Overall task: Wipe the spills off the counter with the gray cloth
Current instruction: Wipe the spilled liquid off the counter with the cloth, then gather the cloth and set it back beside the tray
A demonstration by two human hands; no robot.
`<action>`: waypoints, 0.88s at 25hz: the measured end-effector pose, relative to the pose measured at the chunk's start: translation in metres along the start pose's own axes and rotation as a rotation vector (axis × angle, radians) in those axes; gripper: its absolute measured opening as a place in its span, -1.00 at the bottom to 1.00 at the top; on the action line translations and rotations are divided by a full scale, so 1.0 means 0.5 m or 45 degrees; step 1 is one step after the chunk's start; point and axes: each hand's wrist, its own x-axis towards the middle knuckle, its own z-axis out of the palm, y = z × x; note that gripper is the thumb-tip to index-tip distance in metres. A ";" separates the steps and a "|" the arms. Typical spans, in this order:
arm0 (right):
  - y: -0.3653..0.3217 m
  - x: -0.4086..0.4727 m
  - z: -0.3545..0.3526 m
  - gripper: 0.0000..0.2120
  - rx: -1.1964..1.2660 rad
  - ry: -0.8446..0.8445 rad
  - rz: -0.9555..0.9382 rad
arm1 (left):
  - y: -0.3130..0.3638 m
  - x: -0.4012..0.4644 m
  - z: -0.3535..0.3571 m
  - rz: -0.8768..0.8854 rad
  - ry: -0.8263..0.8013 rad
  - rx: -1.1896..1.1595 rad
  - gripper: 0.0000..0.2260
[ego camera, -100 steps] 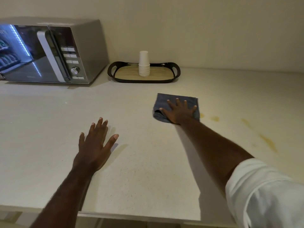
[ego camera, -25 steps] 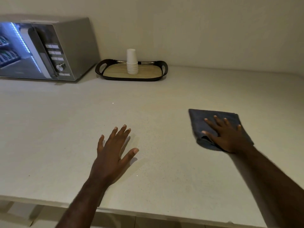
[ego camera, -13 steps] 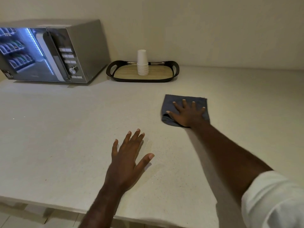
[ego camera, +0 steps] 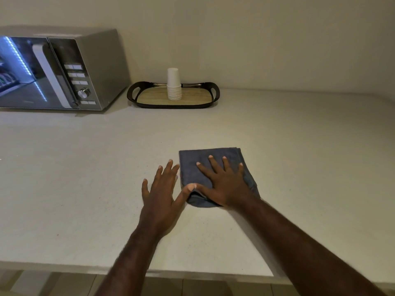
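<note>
Right hand flat, fingers spread, pressing folded gray cloth on counter. Left hand open, palm down beside cloth, thumb touching its edge.

Gray cloth under right hand slid nearer, now touching left hand.

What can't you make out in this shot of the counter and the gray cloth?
Head view, all of it:
- Counter under the folded gray cloth: covered by the cloth and the flat right hand, so any spill left there is hidden.
- Silver microwave: its left part is cut off by the frame edge; button labels too small.
- Stack of white paper cups on the black-rimmed wooden tray: count unclear.
- Left hand beside the cloth: contact unclear.
</note>
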 end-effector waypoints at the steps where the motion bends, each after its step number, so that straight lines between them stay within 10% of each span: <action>1: -0.003 -0.028 0.002 -0.23 0.006 -0.013 0.031 | -0.001 0.011 0.002 -0.034 -0.003 0.006 -0.32; 5: 0.008 -0.070 -0.033 -0.19 0.201 -0.075 0.120 | 0.012 0.079 0.009 -0.045 -0.035 0.169 -0.46; 9: 0.087 -0.036 -0.095 -0.39 0.233 0.363 0.382 | 0.034 0.163 0.013 -0.081 -0.203 0.486 -0.60; 13: 0.143 -0.004 -0.096 -0.37 0.156 0.092 0.780 | 0.042 0.204 0.016 -0.140 -0.308 0.561 -0.63; 22: 0.127 -0.002 -0.074 -0.78 0.292 0.275 0.536 | 0.047 0.193 0.006 0.012 -0.152 0.181 -0.98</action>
